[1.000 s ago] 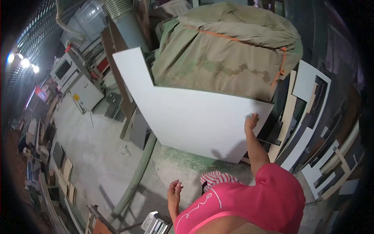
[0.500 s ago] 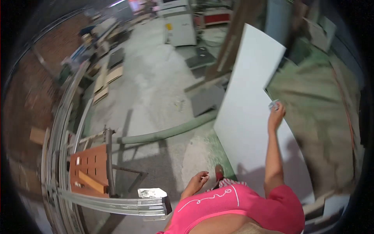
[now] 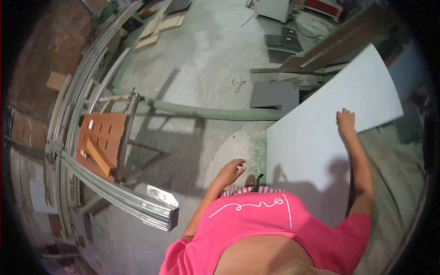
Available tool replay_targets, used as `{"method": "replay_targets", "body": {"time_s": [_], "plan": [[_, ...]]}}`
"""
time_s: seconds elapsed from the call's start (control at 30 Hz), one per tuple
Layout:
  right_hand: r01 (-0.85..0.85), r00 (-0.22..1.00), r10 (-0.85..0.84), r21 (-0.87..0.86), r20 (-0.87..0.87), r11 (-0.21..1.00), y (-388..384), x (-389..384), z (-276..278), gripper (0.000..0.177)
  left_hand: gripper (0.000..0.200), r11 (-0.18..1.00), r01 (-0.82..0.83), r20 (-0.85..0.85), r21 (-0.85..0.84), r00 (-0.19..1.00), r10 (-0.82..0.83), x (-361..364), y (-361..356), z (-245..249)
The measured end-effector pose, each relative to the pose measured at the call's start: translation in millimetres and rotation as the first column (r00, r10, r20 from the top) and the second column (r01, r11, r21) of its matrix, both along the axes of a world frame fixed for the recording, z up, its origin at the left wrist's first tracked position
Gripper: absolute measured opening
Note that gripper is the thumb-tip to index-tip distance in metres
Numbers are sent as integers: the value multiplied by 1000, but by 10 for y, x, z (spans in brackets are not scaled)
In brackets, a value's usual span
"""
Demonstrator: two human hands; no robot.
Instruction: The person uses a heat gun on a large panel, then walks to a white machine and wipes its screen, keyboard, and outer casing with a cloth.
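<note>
A large white panel (image 3: 311, 151) with a notched edge and a curved far end lies at my right. On its surface near the notch, my right hand (image 3: 347, 121) is closed over a crumpled pale cloth (image 3: 338, 120), which the fingers almost cover. My left hand (image 3: 230, 173) hangs in the air in front of my body, left of the panel and apart from it. Its fingers are curled around a small whitish thing, too small to make out. Shadows of my head and hand fall on the panel.
A metal rail (image 3: 123, 197) juts in from the left, close to my left arm. Beside it stands an orange slotted workbench (image 3: 103, 142) with a wood strip. A ribbed green hose (image 3: 215, 113) crosses the floor. Dark boards (image 3: 275, 97) and green sheeting (image 3: 389, 169) lie around the panel.
My right hand has slid over the panel around the notch, and the cloth has become mostly hidden under it. My left hand stays curled in the air. The view has turned and tipped downward.
</note>
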State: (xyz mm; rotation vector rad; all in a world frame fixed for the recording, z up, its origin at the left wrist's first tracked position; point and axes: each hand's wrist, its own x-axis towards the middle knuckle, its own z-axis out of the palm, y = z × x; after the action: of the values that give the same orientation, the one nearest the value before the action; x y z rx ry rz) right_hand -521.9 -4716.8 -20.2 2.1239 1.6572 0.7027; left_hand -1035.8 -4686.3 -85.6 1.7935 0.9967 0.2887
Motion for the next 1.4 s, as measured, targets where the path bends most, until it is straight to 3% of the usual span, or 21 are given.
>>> {"method": "replay_targets", "body": {"time_s": [0.1, 0.17, 0.27, 0.33, 0.4, 0.43, 0.47, 0.5, 0.57, 0.6, 0.63, 0.67, 0.7, 0.73, 0.83, 0.97, 1.17, 1.2, 1.3, 1.33, 1.4], "plan": [[50, 998, -49, 36, -29, 998, 325, 89, 313, 7, 34, 1000, 7, -6, 3, 1000, -7, 126, 168, -40], [113, 993, -99, 287, -62, 951, 495, -21, 764, 10, 35, 1000, 14, -22, -2, 1000, -14, 172, 295, -79], [189, 978, -145, 352, -150, 917, 810, 124, 698, 11, 36, 998, 65, -32, -1, 997, -65, 320, 639, -160], [179, 975, -146, 207, -166, 962, 978, 318, 76, 15, 36, 997, 82, 0, 7, 997, -82, 362, 904, -203], [193, 919, -194, -38, -343, 980, 1140, 351, -669, 24, 36, 998, 64, 43, 12, 997, -65, 352, 1197, -305], [181, 884, -185, -50, -430, 982, 1230, 454, -1233, 28, 36, 999, 47, 82, 20, 995, -49, 344, 1389, -339], [294, 728, -364, -216, -580, 931, 1389, 192, -1251, 32, 36, 998, 54, -11, 24, 999, -53, 335, 1598, -291], [167, 736, -212, -131, -643, 977, 1457, 253, -1710, 31, 36, 998, 58, -102, 34, 993, -54, 321, 1816, -254], [180, 706, -281, -220, -651, 959, 1694, -101, -1966, 16, 37, 1000, 7, -32, 8, 999, -7, 246, 2291, -559], [124, 684, -269, -255, -678, 959, 1744, -129, -2255, 16, 37, 999, 21, -44, 26, 999, -19, 212, 2545, -675], [175, 675, -297, -244, -676, 954, 1760, -269, -2512, 14, 37, 998, 31, -61, 45, 998, -29, 166, 2854, -723], [278, 330, -761, -713, -558, 644, 1994, -573, -2174, 18, 37, 996, 33, -49, 79, 998, -29, 131, 3174, -626], [254, 165, -834, -794, -527, 552, 1945, -547, -2709, 30, 38, 997, -8, -97, 78, 995, 15, 106, 3428, -436], [-189, 649, -544, -805, -532, 562, 1712, -378, -3589, 33, 38, 996, -51, -147, 68, 987, 60, 84, 3704, -303], [-68, 484, -660, -777, -574, 626, 1755, -753, -3520, 32, 39, 973, -160, -93, 169, 980, 178, -40, 4502, -190], [59, 337, -674, -700, -657, 712, 2593, -1083, -3427, 30, 39, 954, -227, -175, 194, 949, 261, -158, 5253, 86], [134, 221, -490, -471, -844, 872, 4294, -1408, -3140, 28, 38, 979, -21, -197, 202, 978, 61, -213, 5865, -60], [154, 197, -479, -455, -856, 877, 4566, -1451, -3041, 27, 39, 991, -27, -191, 128, 980, 52, -205, 5933, -35], [281, -26, -549, -534, -835, 798, 5322, -1497, -2740, 29, 41, 997, -55, -177, 52, 982, 63, -238, 6234, -157], [168, 90, -527, -509, -845, 844, 5546, -1406, -2835, 26, 42, 996, -85, -171, 22, 981, 88, -253, 6353, -212], [165, 93, -485, -467, -870, 869, 5929, -1342, -2976, 24, 43, 992, -126, -201, -12, 972, 121, -247, 6655, -222]]}}
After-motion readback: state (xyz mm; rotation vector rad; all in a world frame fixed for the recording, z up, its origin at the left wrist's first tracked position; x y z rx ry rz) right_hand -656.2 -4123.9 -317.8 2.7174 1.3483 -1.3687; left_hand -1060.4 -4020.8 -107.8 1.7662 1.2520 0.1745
